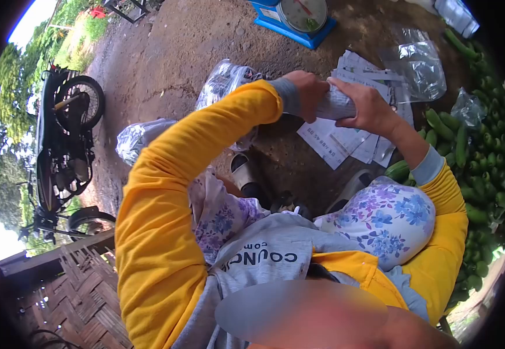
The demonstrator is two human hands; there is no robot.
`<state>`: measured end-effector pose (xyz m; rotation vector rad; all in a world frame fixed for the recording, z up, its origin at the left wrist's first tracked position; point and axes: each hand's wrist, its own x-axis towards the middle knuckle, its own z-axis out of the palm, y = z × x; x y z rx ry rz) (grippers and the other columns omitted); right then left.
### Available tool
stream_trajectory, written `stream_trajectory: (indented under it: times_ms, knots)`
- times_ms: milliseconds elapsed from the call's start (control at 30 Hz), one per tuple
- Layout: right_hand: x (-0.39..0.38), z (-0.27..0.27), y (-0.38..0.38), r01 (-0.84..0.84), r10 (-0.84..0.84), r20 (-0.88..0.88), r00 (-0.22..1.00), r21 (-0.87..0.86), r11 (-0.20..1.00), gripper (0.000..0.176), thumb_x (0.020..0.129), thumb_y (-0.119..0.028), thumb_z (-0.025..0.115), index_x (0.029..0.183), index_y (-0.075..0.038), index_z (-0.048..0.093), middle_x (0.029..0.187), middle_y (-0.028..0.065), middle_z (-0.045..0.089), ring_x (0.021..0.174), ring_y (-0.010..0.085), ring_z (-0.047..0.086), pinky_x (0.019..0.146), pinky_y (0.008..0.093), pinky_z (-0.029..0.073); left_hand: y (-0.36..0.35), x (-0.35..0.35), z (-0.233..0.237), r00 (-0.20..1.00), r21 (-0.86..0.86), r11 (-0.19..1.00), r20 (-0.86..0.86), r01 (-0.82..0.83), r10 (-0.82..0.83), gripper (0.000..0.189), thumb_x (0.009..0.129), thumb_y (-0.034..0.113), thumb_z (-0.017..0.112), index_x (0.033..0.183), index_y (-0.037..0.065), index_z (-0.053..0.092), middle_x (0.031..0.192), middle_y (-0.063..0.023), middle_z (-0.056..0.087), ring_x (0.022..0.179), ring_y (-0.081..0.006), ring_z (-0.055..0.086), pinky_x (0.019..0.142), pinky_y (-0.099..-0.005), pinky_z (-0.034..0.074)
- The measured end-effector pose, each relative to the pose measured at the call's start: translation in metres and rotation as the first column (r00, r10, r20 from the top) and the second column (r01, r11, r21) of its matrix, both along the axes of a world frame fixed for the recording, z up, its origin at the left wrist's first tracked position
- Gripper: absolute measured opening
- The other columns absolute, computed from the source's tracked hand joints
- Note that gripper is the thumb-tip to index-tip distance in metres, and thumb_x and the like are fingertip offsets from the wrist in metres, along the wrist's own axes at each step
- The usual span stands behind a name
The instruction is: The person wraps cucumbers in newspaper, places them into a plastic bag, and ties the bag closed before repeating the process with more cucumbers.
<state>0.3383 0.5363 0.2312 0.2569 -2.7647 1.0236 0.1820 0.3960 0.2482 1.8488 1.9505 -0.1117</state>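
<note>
Dirt ground point(165, 49); at one o'clock, left hand point(308, 94) and right hand point(374, 109) close fingers around an apparent paper roll point(339, 105) above papers point(329, 143).

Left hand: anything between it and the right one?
Yes. In the head view, a grey paper roll lies between the left hand and right hand, touching both.

Bare ground point(290, 61) separates the hands point(307, 93) from the blue scale point(299, 26); green vegetables point(485, 145) block the right
</note>
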Motion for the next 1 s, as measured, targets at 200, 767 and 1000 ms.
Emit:
stream_trajectory:
  times_ms: [200,767,1000]
  knots:
    - [-0.046,0.046,-0.034,0.013,-0.019,0.017,1.000,0.305,0.952,0.079,0.062,-0.025,0.080,0.129,-0.004,0.042,0.108,0.0173,0.059,0.100,0.0339,0.057,0.085,0.0392,0.047,-0.032,-0.031,0.058,0.994,0.028,0.999,-0.109,-0.017,0.020,0.052,0.050,0.028,0.073,0.097,0.006,0.065,0.080,-0.0164,0.066,0.077,-0.0337,0.065,0.071,-0.0408,0.052]
    - [-0.104,-0.138,-0.082,0.449,0.339,0.450,0.827,-0.889,0.085,0.069,0.078,-0.041,0.064,0.131,-0.003,0.041,0.113,0.0101,0.057,0.096,0.0181,0.058,0.083,0.0357,0.051,-0.127,-0.160,-0.062,0.830,-0.082,0.836,-0.199,-0.543,0.520,0.050,0.068,0.050,0.068,0.090,0.005,0.070,0.095,-0.0160,0.068,0.090,-0.0319,0.064,0.081,-0.0403,0.051]
    - [-0.120,-0.161,-0.111,0.415,0.268,0.429,0.863,-0.903,0.107,0.070,0.073,-0.032,0.067,0.132,-0.003,0.041,0.113,0.0085,0.055,0.098,0.0170,0.056,0.086,0.0321,0.048,-0.135,-0.187,-0.098,0.717,0.050,0.716,0.109,-0.696,0.689,0.035,0.067,0.033,0.065,0.084,0.002,0.070,0.083,-0.0170,0.067,0.079,-0.0316,0.065,0.073,-0.0378,0.052]
